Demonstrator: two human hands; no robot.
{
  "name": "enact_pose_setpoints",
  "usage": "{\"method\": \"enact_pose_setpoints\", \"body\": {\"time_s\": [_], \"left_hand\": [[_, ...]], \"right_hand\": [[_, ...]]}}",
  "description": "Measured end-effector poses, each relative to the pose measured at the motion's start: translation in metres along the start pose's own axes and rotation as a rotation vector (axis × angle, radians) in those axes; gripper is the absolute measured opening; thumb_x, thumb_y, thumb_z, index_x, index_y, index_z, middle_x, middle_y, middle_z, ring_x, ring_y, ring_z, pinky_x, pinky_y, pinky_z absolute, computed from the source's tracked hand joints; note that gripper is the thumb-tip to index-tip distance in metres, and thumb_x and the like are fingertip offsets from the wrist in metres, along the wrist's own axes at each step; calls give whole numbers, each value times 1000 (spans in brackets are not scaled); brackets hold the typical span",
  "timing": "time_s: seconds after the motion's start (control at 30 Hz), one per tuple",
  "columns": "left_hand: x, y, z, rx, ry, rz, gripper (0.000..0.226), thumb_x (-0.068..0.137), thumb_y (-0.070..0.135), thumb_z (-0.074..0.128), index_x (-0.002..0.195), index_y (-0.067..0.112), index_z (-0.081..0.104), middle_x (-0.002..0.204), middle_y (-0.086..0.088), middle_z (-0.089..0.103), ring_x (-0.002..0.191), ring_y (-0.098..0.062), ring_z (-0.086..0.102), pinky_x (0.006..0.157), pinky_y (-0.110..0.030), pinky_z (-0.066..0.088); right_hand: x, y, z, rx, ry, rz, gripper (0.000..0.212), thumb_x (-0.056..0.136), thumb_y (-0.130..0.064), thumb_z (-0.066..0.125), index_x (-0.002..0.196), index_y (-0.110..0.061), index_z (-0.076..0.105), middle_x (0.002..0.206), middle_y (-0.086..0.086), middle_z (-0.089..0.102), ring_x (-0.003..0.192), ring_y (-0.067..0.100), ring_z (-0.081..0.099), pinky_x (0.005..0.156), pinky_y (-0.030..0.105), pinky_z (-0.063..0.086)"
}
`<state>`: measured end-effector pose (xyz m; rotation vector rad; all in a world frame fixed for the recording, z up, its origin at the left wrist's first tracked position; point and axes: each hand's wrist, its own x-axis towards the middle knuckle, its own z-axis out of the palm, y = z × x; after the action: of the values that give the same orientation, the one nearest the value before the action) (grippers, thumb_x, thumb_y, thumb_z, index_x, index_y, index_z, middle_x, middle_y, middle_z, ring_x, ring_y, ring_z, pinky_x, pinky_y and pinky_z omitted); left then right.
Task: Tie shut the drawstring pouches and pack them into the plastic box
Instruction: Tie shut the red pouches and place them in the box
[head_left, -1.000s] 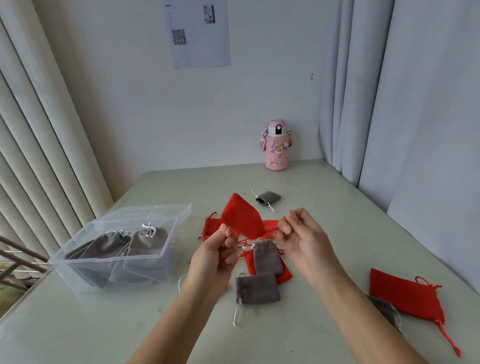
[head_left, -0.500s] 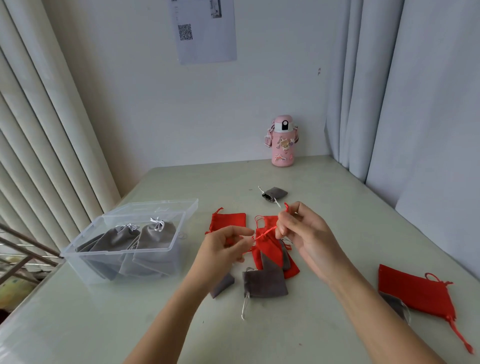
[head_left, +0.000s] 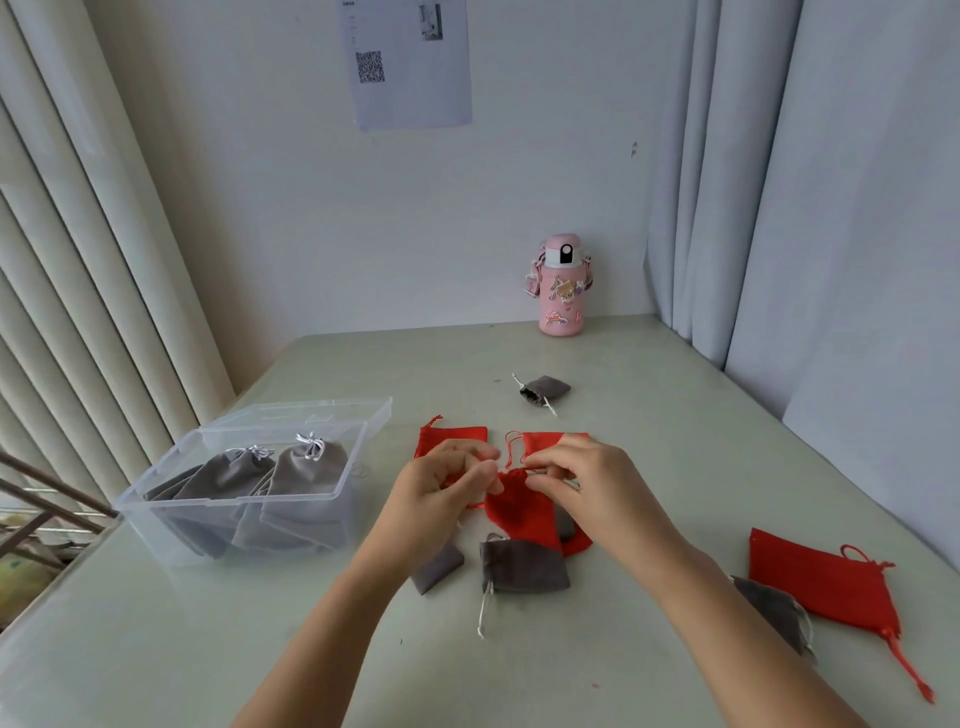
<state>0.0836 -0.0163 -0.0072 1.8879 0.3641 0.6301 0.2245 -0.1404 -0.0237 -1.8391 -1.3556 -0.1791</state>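
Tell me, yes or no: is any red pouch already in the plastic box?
No, the plastic box holds only grey pouches; every red pouch lies outside it.

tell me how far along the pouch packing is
Done: at least two grey pouches sit in the plastic box with their white cords knotted. In hand: the left hand and right hand pinch the cords of a red pouch at its gathered neck. Left: the loose red pouch at the right, the near grey pouch, the far grey pouch and several more on the table.
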Motion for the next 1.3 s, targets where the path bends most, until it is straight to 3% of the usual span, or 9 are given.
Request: {"method": "enact_pose_setpoints", "body": {"time_s": [0.07, 0.2, 0.37, 0.47, 0.57, 0.7, 0.97, 1.1, 1.3], "left_hand": [[-3, 4, 2, -198, -76, -43, 27, 93, 16, 52, 71, 5, 63, 93, 0, 70, 49, -3, 39, 49, -12, 31], [-1, 3, 3, -431, -62, -76, 24, 83, 29, 55, 70, 13, 67, 85, -12, 68, 50, -7, 37, 49, -16, 29], [2, 1, 5, -588, 5, -116, 23, 85, 26, 51, 79, 7, 60, 68, -2, 59, 44, -5, 36, 43, -14, 32], [2, 1, 10, -539, 19, -120, 27, 96, 23, 43, 79, 7, 56, 62, 1, 51, 42, -4, 36, 42, -14, 30], [4, 0, 6, -573, 64, -123, 29, 96, 20, 44, 75, 10, 63, 64, -3, 50, 44, -6, 40, 42, -15, 35], [4, 1, 3, -629, 90, -93, 19, 80, 22, 58, 78, 7, 69, 61, -3, 56, 43, -7, 43, 39, -15, 38], [3, 3, 6, -376, 97, -48, 16, 84, 16, 60, 76, 4, 67, 53, -2, 56, 43, -8, 51, 45, -15, 44], [3, 1, 5, -242, 69, -50, 13, 88, 11, 60, 82, 7, 71, 66, -12, 61, 46, -7, 51, 53, -23, 48], [0, 6, 9, -245, 4, -15, 17, 88, 6, 59, 84, 15, 73, 60, 4, 65, 49, -8, 54, 54, -17, 48]], "right_hand": [[0, 0, 3, 8, -3, -10, 9, 81, -16, 72, 89, -14, 74, 78, -9, 62, 81, 0, 55, 67, 9, 40], [0, -8, 2, 99, -20, 28, 8, 79, -13, 75, 75, -17, 69, 75, -10, 59, 77, 6, 56, 66, 11, 39], [1, -24, -2, 603, -98, 286, 9, 74, -31, 74, 67, -25, 72, 81, -9, 63, 84, -7, 55, 76, 10, 39], [0, -25, 4, 940, -200, 405, 18, 68, -37, 71, 69, -20, 76, 81, -6, 73, 88, 3, 62, 85, 22, 41], [-1, -24, 11, 1237, -269, 488, 34, 56, -43, 86, 76, -16, 78, 84, -2, 73, 80, 9, 62, 80, 30, 37], [0, -24, 14, 1413, -144, 502, 52, 37, -45, 95, 75, -13, 78, 76, -2, 72, 68, 6, 64, 66, 17, 49], [-2, -32, 15, 1308, -56, 450, 15, 72, -17, 65, 80, -7, 74, 79, 4, 72, 74, 10, 67, 67, 17, 50], [-4, -34, 18, 1061, 12, 387, 15, 74, -23, 65, 80, -13, 74, 71, -3, 69, 67, 4, 59, 66, 14, 46], [-1, -30, 6, 915, 32, 273, 6, 79, -13, 68, 76, -13, 74, 76, 7, 67, 74, 8, 64, 72, 14, 47]]}}
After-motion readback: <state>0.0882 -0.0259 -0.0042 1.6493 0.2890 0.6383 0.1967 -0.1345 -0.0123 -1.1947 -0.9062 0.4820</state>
